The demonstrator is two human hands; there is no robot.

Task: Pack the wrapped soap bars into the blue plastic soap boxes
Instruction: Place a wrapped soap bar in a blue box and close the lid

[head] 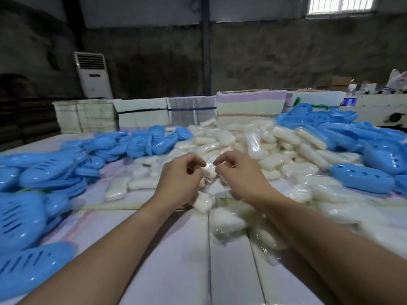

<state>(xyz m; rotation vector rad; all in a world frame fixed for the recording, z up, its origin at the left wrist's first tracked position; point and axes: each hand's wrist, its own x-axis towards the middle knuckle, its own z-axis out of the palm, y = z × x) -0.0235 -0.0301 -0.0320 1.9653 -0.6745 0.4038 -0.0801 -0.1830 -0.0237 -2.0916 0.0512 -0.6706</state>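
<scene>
Head view: left hand (179, 180) and right hand (239, 179) together pinch one wrapped soap bar (209, 172) above the soap pile (253, 150).
Judged best: lift it straight up, keeping the film taut; bare table (176, 260) lies near, with blue soap boxes (39, 172) heaped on both sides.

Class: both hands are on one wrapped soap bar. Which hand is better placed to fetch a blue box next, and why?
Probably the left hand. Blue soap boxes lie heaped close beside it, while the right hand would cross more wrapped soap bars to reach its pile.
</scene>
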